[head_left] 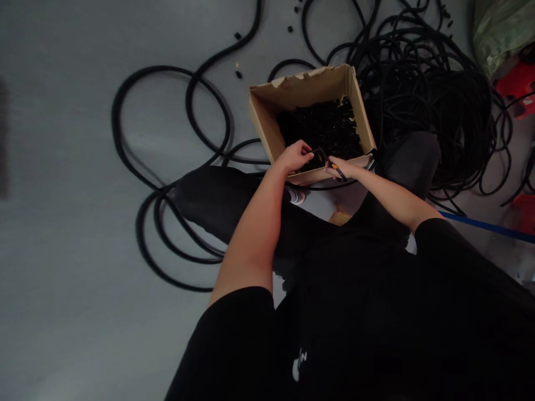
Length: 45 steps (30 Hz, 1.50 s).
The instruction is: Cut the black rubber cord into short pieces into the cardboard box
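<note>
Grey floor (71,223) filling the whole left of the frame and running up to the top edge. Heavy loops of black rubber cable (422,94) heaped at upper right, with long coils trailing left across the floor. Black-trousered legs (221,195) spread low across the middle, a cardboard box (301,89) just beyond them at upper centre, its far rim torn. At far right, a green plastic sack (499,33), a red plastic object (518,86) and a blue strip (485,225). Short black cut pieces (238,72) scattered on the floor near the top. Inside the box, a dense mass of small black pieces (321,128). Above the near box wall, right hand (340,169) with fingers pinched firmly on a slim black tool (332,165) marked with orange. Left hand (295,157) just beside it, fingers (307,147) curled inward, their exact grip hidden.
</note>
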{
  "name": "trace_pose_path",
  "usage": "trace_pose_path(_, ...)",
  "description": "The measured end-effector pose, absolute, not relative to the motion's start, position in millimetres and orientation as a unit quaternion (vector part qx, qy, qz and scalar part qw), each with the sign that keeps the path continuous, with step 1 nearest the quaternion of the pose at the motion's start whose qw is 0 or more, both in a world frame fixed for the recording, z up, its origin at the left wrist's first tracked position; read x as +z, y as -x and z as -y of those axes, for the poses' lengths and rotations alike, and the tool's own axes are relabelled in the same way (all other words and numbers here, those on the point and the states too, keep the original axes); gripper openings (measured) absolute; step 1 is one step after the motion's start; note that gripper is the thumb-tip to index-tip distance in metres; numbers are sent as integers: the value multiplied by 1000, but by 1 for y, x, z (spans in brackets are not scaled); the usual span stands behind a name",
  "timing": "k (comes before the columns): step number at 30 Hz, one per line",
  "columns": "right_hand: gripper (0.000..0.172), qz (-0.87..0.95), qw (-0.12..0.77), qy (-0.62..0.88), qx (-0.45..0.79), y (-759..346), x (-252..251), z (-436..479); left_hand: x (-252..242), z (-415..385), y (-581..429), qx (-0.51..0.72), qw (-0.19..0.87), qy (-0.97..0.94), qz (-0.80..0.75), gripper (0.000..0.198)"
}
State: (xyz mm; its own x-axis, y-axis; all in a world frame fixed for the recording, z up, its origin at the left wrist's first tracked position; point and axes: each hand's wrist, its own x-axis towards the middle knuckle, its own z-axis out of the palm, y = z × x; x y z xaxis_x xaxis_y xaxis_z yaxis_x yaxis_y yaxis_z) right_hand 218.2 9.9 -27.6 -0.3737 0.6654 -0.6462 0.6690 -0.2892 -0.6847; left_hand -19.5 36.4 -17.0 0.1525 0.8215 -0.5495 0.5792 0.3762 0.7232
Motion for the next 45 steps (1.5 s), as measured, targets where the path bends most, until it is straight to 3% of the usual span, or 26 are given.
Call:
trace_pose_path(5,26,-624,-44,-507,-593,-217,-44,-13,-22,-35,14,142,581,-534,-598,29)
trace_pose_path(16,25,-644,-70,-472,-598,-218,-51,-15,-24,-34,13,190,595,-525,-578,35)
trace_pose_path(22,33,-663,-89,-519,-532,-218,-50,-19,-31,-37,14,204,583,-529,-582,28)
trace_pose_path(28,28,-652,-59,-577,-488,-219,-30,-21,-33,-38,19,191,560,-538,-601,38)
trace_pose_path(35,37,-607,-54,-529,-590,-221,-27,-16,-33,-39,22,159,593,-543,-573,23)
trace_pose_path(40,22,-646,-49,-547,-530,-220,-21,-20,-31,-42,25,141,581,-572,-562,21)
trace_pose_path(45,26,-664,-55,-581,-468,-218,-18,-24,-29,-42,23,100,560,-584,-579,18)
